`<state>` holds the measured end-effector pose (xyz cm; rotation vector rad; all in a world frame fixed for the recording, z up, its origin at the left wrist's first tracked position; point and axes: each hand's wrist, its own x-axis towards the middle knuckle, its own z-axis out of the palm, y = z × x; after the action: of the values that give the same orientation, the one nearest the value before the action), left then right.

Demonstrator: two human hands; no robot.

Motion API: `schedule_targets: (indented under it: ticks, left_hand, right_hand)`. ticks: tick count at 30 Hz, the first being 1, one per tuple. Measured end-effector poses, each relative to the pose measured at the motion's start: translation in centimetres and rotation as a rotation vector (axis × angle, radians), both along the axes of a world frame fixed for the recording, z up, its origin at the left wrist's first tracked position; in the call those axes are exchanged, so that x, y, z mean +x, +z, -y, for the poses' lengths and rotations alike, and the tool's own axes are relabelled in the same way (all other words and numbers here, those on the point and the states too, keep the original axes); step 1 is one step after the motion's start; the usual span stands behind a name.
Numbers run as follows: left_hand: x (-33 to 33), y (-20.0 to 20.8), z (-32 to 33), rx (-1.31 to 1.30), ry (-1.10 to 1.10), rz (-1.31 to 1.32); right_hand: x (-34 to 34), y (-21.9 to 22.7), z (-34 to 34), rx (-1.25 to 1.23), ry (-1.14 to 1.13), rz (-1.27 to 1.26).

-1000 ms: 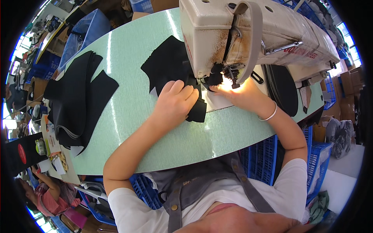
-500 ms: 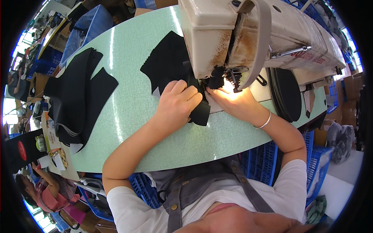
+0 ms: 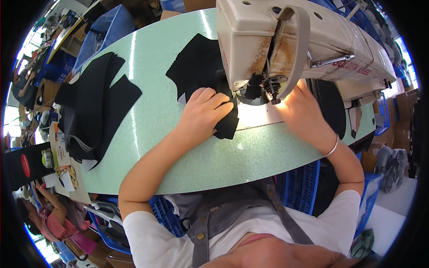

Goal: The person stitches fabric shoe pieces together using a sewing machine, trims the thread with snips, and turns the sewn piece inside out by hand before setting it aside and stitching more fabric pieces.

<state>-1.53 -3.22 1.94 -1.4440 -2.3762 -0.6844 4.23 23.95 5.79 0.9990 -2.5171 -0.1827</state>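
Observation:
A sewing machine [image 3: 250, 42] with a beige, rust-stained head stands over the pale green table. Under its needle area, and out to the left, lies a black fabric piece [image 3: 195, 60] with a notched edge. My left hand [image 3: 204, 112] is closed on the near part of that fabric, fingers curled and thumb mostly hidden. To the right of the lit needle area is my right hand [image 3: 301, 111], smeared by motion. Its fingertips reach behind the machine's curved lever [image 3: 300, 49], beside a stack of black rounded pieces [image 3: 331, 105], and cannot be made out.
At the table's left lies a pile of black cut fabric pieces [image 3: 91, 100]. A blue lined bin [image 3: 105, 35] stands beyond the table's far left edge. Blue plastic crates [image 3: 298, 187] sit below the near edge. Another person [image 3: 56, 219] is at the lower left.
My right hand has drawn away from the needle area to the right, toward the stacked pieces. My left hand stays on the fabric. The whole view has shifted slightly.

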Motion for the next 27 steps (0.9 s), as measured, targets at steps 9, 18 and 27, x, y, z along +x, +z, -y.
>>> schedule_targets:
  ticks: [9,18,27]
  left_hand:
    - [-0.8,-1.1,0.4,-0.035,-0.058,-0.091]
    - [-0.7,-0.8,0.1,-0.044,-0.091,-0.066]
    - [-0.7,-0.7,0.1,-0.060,-0.077,-0.072]
  right_hand:
    - [-5.2,-1.3,-2.6,-0.237,0.200,0.175]
    - [-4.5,-0.3,-1.7,0.271,0.476,-0.017]
    - [-4.7,-1.6,-1.1,0.134,0.457,-0.158]
